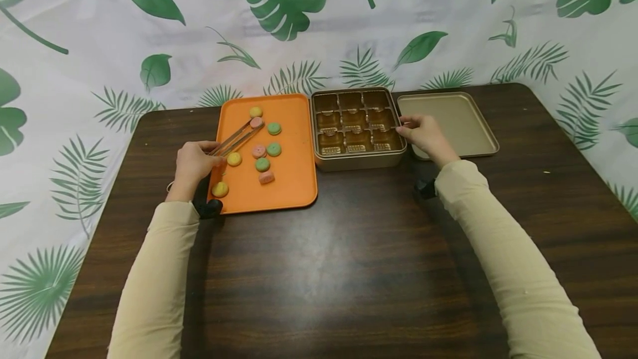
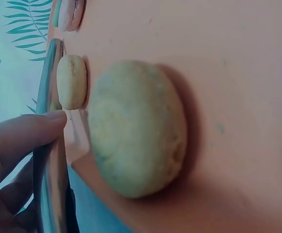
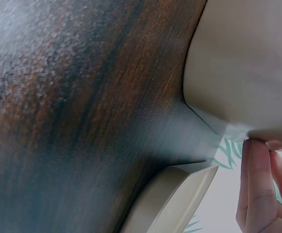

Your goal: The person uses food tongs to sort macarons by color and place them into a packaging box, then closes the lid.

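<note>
My left hand (image 1: 194,164) pinches metal tongs (image 1: 236,138) over the orange tray (image 1: 295,181). The tong tips stand on either side of a pink macaron (image 1: 256,122); whether it is off the tray I cannot tell. Yellow macarons (image 1: 234,159), green macarons (image 1: 274,128) and other pink macarons (image 1: 266,177) lie around on the tray. A large yellow macaron (image 2: 137,128) fills the left wrist view, beside the tongs (image 2: 51,145). At the right side of the gold box (image 1: 356,160), my right hand (image 1: 423,134) holds the rim, fingers (image 3: 260,170) against the outer wall.
Inside the box sits a brown divided insert (image 1: 355,119) whose several compartments hold nothing visible. A flat gold lid (image 1: 453,118) lies to the box's right. Behind the dark wooden table (image 1: 319,270) hangs a leaf-patterned white cloth (image 1: 199,32).
</note>
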A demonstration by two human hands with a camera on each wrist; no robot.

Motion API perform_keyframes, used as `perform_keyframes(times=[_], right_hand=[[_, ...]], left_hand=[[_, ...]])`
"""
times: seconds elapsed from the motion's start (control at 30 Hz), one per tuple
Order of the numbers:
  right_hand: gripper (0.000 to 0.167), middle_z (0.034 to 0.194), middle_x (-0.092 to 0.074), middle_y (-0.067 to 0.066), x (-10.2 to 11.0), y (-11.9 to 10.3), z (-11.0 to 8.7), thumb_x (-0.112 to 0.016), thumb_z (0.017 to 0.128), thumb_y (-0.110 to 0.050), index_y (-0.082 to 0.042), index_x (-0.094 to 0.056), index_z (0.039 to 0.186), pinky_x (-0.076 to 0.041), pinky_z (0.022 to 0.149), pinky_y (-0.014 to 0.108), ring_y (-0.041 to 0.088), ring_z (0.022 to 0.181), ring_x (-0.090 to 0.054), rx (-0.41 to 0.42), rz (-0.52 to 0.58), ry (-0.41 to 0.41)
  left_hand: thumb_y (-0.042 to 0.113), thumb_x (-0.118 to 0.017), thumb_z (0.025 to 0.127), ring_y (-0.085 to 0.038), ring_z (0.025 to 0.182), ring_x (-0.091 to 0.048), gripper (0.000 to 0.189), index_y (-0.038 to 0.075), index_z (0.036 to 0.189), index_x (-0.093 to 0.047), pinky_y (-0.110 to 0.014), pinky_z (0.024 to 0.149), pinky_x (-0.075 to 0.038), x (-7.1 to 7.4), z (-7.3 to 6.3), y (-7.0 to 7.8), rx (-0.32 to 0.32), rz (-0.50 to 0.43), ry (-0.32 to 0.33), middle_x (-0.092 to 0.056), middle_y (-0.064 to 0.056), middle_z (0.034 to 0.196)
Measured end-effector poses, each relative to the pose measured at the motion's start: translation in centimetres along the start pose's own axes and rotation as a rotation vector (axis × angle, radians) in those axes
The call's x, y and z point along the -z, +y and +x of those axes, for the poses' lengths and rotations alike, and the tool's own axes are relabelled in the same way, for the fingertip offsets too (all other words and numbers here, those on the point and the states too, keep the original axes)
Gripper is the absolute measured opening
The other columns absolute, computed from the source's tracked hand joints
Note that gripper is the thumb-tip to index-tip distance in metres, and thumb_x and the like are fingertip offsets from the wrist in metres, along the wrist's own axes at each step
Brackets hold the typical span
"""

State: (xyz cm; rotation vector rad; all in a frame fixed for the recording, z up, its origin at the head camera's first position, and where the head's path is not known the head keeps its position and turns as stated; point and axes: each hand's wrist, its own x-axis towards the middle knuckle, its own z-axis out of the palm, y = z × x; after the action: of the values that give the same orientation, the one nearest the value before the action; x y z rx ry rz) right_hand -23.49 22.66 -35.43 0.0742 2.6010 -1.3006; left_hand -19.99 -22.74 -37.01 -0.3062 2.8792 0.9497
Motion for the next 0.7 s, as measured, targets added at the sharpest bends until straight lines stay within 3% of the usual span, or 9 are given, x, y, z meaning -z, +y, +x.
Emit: perform_keyframes(times=[0.17,0.4,0.57,0.7], right_hand=[[0.048,0.133,-0.047,0.031,-0.1,-0.1,0.0,-0.048,0.1,-0.016,0.006,-0.039,0.142,-0.044,0.103,0.048,0.039,0.119,-0.051,-0.007,0.023,-0.009],[0.05,0.138,-0.044,0.03,0.1,0.1,0.0,-0.048,0.099,-0.016,0.005,-0.038,0.144,-0.042,0.107,0.045,0.036,0.124,-0.048,-0.038,0.099,-0.016],[0.051,0.142,-0.043,0.028,0.1,0.1,0.0,-0.05,0.099,-0.018,0.005,-0.039,0.143,-0.041,0.108,0.042,0.027,0.121,-0.05,-0.076,0.162,-0.006],[0.051,0.141,-0.044,0.026,0.0,0.0,-0.1,-0.052,0.098,-0.019,0.006,-0.041,0.141,-0.042,0.108,0.039,0.015,0.11,-0.056,-0.1,0.189,0.007]], left_hand=[[0.013,-0.067,0.086,-0.042,0.11,-0.052,0.044,0.0,0.127,-0.061,-0.048,0.089,-0.047,0.0,0.0,-0.2,0.004,-0.013,0.022,-0.06,-0.027,0.124],[0.013,-0.069,0.086,-0.042,0.106,-0.055,0.041,-0.001,0.124,-0.063,-0.048,0.088,-0.047,0.2,-0.3,0.0,-0.04,-0.037,0.08,-0.065,-0.027,0.116],[0.012,-0.07,0.085,-0.042,0.108,-0.057,0.042,0.0,0.125,-0.063,-0.05,0.091,-0.048,0.2,-0.6,0.9,-0.061,-0.076,0.1,-0.064,-0.026,0.118],[0.013,-0.07,0.085,-0.041,0.108,-0.058,0.042,0.001,0.126,-0.063,-0.05,0.091,-0.049,0.1,-0.8,1.9,-0.076,-0.102,0.103,-0.064,-0.026,0.12]])
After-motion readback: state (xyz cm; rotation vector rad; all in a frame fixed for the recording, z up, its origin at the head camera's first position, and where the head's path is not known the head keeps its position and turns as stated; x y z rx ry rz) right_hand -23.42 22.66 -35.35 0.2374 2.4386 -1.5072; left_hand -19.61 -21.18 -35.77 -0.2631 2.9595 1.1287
